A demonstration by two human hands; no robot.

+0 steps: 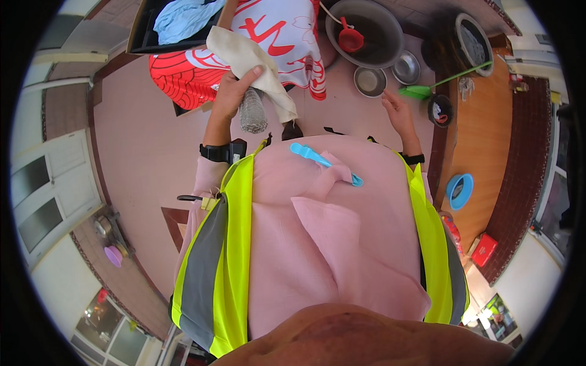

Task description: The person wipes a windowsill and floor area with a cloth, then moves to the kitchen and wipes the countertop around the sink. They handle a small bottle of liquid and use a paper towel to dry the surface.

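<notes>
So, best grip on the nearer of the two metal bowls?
Probably the near rim of the nearer bowl, from the person's side, with the right hand: it sits mouth up, and the grey basin and the other bowl crowd its far and right sides.

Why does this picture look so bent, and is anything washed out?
In the head view, the fisheye lens bends straight edges: the white door leans and the wooden surface bows near the black rim; in the head view, bright patches at lower right look washed out, while the left hand is fairly clear.
</notes>
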